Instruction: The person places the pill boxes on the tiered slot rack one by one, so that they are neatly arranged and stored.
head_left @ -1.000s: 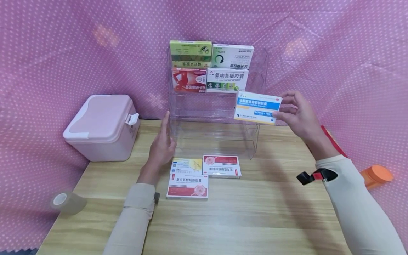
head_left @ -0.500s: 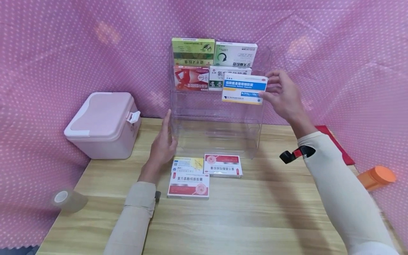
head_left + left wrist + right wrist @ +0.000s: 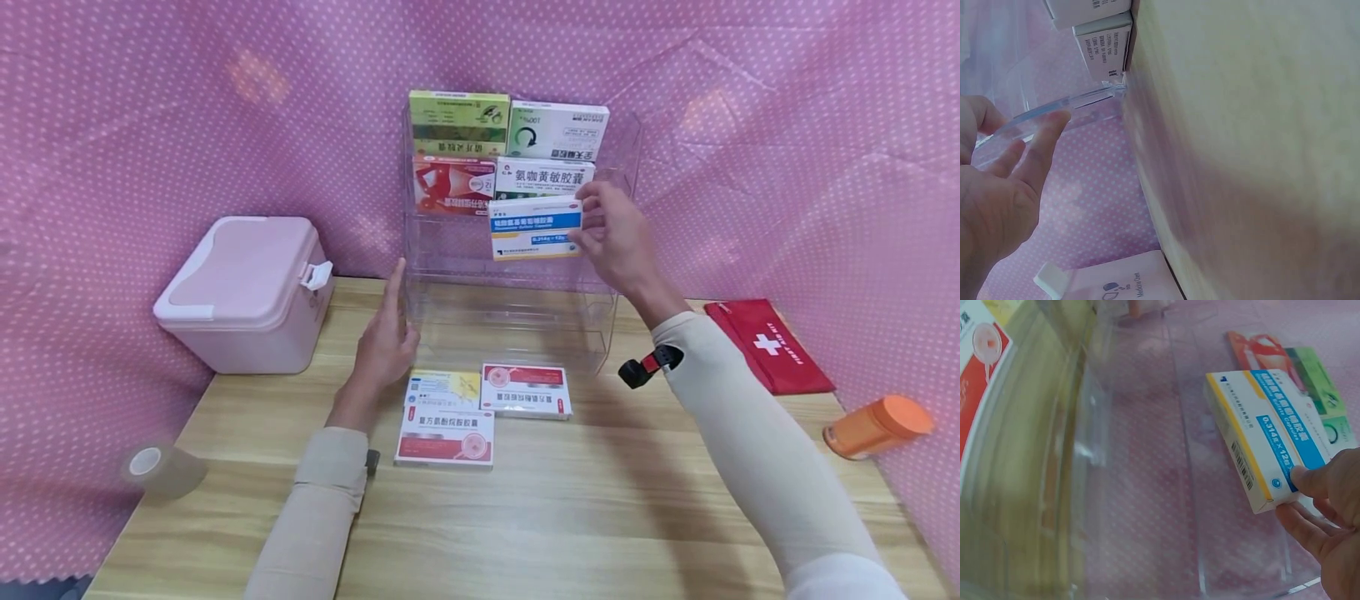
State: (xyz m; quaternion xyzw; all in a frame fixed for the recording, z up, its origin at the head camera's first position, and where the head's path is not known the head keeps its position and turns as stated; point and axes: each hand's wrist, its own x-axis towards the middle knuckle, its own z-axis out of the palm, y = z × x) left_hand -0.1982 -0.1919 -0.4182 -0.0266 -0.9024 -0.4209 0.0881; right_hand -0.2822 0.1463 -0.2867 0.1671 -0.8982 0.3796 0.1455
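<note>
My right hand (image 3: 618, 242) pinches a white, blue and yellow medicine box (image 3: 534, 229) at its right end, thumb on the front face. The box hangs before the clear tiered rack (image 3: 510, 317), overlapping the lower part of a white box (image 3: 543, 177) in the second row. In the right wrist view, the held medicine box (image 3: 1266, 434) shows its barcode side. My left hand (image 3: 382, 337) touches the rack's left side with fingers extended; in the left wrist view the fingertips rest at the clear panel (image 3: 1079, 100). Green, pale and red boxes fill the rack's upper spots.
Two red-and-white boxes (image 3: 444, 437) and a yellow one (image 3: 442, 387) lie before the rack. A pink medicine chest (image 3: 243, 296) stands left, with a tape roll (image 3: 161, 471) nearer. Right are a red first aid pouch (image 3: 772, 346) and an orange bottle (image 3: 873, 427).
My right hand has carried the blue-and-white medicine box leftward, first rising then dipping, from the rack's right side to before its middle. The left hand stays at the rack's side.
</note>
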